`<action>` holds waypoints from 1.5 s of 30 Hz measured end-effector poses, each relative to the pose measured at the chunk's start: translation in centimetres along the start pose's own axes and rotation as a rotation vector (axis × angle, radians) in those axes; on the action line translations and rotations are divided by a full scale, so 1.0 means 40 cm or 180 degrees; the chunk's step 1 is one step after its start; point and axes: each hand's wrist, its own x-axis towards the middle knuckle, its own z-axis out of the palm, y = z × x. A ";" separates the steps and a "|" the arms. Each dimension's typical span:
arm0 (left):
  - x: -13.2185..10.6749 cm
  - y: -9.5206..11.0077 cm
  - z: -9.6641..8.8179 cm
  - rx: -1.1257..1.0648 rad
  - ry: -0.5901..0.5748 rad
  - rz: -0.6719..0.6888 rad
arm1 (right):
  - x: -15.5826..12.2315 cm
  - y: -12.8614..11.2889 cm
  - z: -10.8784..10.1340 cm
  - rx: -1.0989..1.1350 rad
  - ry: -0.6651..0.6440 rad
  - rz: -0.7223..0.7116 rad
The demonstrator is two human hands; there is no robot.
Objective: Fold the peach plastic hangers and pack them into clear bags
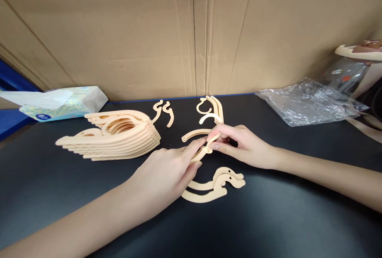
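Observation:
Between thumb and fingers, my left hand [176,166] grips a beige plastic hanger part [199,154]. My right hand [238,144] pinches a slim curved piece [213,139] that meets the far end of that part; whether the two are joined I cannot tell. Just below my hands, two flat curved hanger pieces [205,197] with holes in their ends lie overlapping. Beyond my fingers rests a curved arm piece [193,134], partly hidden by my right hand. Farther back are a hook piece [204,111] and several curved arm pieces [219,109].
On the left stands a stack of beige hangers [119,150], with two small hook pieces [169,115] behind it. A tissue pack [65,103] lies at the back left. Crumpled clear plastic [310,103] covers the back right. Cardboard [149,31] walls off the black table [268,218].

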 end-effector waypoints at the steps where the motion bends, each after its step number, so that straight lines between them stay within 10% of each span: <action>1: 0.005 0.000 -0.010 -0.0160 -0.0141 -0.0113 | -0.003 -0.001 0.001 -0.0099 0.0075 -0.0093; 8: 0.019 -0.023 -0.015 -0.2613 -0.0799 -0.1153 | -0.003 -0.007 0.003 -0.1093 0.0922 -0.0635; 15: 0.024 -0.057 0.015 -0.3971 -0.0776 -0.1439 | 0.004 0.008 0.014 -0.2040 0.0466 -0.0658; 45: 0.035 -0.031 -0.032 -0.4360 -0.0706 -0.1947 | -0.002 0.000 0.017 -0.2494 0.0551 -0.0740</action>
